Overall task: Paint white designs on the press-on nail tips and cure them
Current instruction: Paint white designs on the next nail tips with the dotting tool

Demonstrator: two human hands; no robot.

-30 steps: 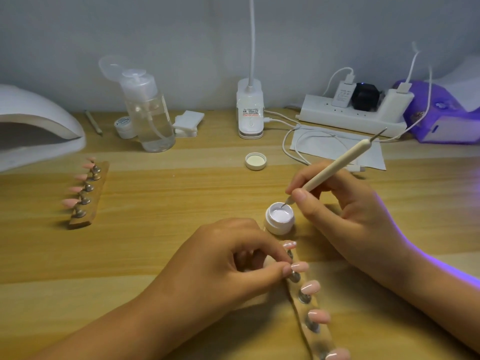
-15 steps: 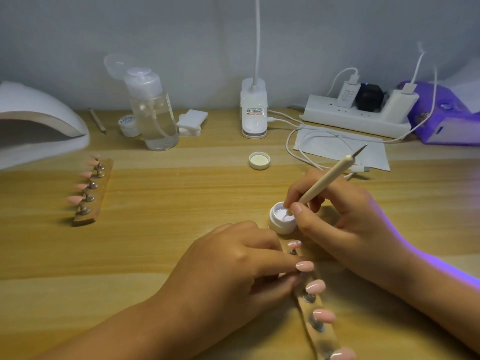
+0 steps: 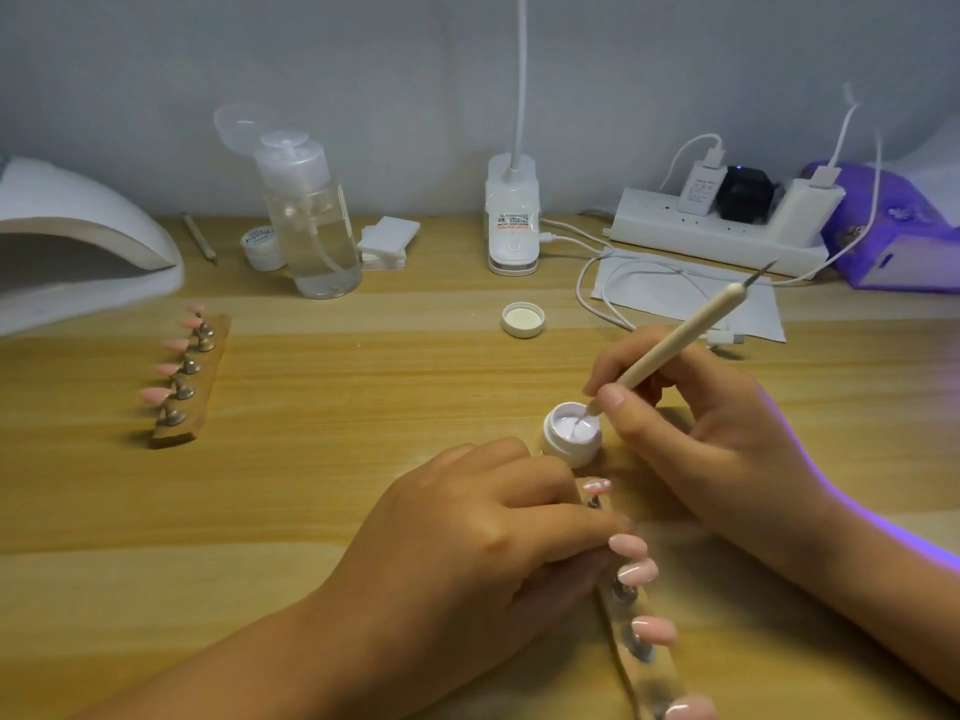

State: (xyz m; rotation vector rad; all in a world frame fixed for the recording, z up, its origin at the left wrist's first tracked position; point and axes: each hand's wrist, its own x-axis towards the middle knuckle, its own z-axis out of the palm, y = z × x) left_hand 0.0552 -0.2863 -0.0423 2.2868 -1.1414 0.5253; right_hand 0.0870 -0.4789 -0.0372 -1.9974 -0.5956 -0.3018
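Nail tips (image 3: 639, 571) look light and easily knocked, so my left grip (image 3: 467, 537) holds their stand (image 3: 631, 667) while my right grip (image 3: 701, 433) pinches the pen (image 3: 691, 335) low, tip in the gel pot (image 3: 566, 452).

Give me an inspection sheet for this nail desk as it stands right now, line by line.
Surface: wooden table, no spills seen.
Job's things: open white gel pot with the dotting tool tip in it; near nail holder with pink tips, the farthest showing white marks; second nail holder at left; curing lamp far left.
Clutter: pot lid, pump bottle, small jar, cotton pads, stick, paper sheet.
Hands: right hand grips the dotting tool; left hand holds the near nail holder.
Cables: white cables loop over the paper sheet beside the power strip.
Surroundings: grey wall, clip lamp, purple device.
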